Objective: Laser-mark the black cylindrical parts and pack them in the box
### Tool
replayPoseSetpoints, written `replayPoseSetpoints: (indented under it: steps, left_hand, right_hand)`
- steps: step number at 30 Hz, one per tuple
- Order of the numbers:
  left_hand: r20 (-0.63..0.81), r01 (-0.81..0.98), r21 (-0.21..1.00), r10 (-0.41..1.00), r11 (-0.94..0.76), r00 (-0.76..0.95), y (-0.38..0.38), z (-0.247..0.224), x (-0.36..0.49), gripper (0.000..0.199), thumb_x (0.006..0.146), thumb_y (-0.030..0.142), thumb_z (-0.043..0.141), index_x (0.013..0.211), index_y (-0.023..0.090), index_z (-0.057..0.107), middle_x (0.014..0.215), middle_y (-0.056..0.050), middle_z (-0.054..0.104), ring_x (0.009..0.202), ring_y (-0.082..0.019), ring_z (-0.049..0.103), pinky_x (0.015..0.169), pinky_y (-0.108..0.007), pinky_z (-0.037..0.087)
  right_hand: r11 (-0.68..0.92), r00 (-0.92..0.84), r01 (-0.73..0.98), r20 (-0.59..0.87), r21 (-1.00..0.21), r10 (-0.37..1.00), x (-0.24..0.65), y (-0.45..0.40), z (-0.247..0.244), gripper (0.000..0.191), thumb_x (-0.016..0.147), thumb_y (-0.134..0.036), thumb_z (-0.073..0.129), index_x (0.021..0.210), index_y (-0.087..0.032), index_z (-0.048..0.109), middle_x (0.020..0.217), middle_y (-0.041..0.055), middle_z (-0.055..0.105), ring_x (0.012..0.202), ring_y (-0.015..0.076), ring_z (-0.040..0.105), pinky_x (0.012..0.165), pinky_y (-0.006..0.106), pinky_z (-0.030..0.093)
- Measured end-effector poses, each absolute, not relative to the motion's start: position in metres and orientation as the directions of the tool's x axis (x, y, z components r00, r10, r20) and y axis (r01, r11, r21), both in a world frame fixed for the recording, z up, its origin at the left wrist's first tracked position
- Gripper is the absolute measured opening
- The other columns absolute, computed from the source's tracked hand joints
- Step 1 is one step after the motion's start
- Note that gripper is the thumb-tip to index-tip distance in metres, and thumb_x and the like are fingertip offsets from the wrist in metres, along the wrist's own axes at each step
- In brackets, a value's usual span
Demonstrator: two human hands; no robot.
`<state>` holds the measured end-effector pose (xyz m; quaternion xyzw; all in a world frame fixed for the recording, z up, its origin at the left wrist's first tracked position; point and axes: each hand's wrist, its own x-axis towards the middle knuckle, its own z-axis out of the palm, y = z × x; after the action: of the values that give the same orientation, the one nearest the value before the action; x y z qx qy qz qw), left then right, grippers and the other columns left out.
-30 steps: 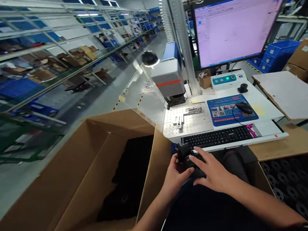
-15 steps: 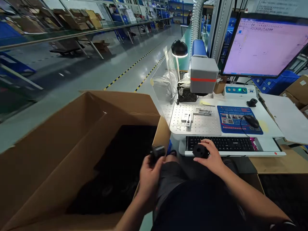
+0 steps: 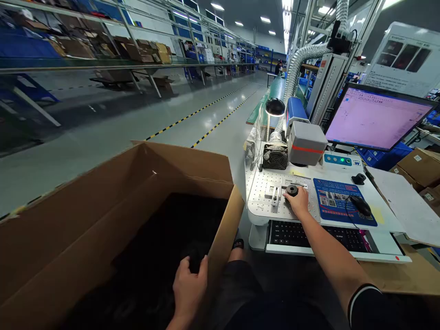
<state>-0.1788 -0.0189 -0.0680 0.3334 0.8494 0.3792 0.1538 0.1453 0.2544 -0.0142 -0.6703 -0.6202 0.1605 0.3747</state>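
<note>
Right hand (image 3: 299, 201) pinched a round black part (image 3: 292, 190) above the perforated metal plate (image 3: 256, 198). Left hand (image 3: 190, 285) was inside the cardboard box (image 3: 220, 229), fingers curled around a dark part (image 3: 195, 259), its outline unclear against the dark contents.

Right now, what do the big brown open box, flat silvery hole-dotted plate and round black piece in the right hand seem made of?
The box looks like matte cardboard: brown, folded flaps. The plate is probably satin metal, given its silvery-grey face. The piece could be matte plastic or coated metal; plain black leaves that open.
</note>
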Motion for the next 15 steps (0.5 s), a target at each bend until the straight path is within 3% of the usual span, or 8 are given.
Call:
replayPoseSetpoints:
  steps: [10,15]
  left_hand:
    - [-0.104,0.379,0.749,0.662,0.544,-0.743,-0.018,-0.070,-0.185,0.099,0.074,0.079,0.045,0.137,0.003,0.048,0.124,-0.028,0.062,0.122,-0.046,0.057,0.107,-0.056,0.047]
    - [-0.159,0.330,0.752,0.643,0.570,-0.749,-0.017,-0.063,-0.185,0.105,0.071,0.081,0.045,0.139,0.002,0.047,0.111,-0.024,0.065,0.109,-0.044,0.062,0.104,-0.056,0.049]
  right_hand:
    - [0.081,0.170,0.636,0.242,-0.767,0.955,0.135,0.264,-0.033,0.064,0.070,-0.053,0.080,0.120,-0.016,0.065,0.128,0.0157,0.061,0.116,0.0326,0.058,0.103,0.043,0.046]
    - [0.081,0.147,0.678,0.242,-0.731,0.959,0.154,0.249,-0.038,0.068,0.074,-0.051,0.073,0.131,-0.016,0.061,0.131,0.0159,0.064,0.121,0.0337,0.058,0.105,0.045,0.044]
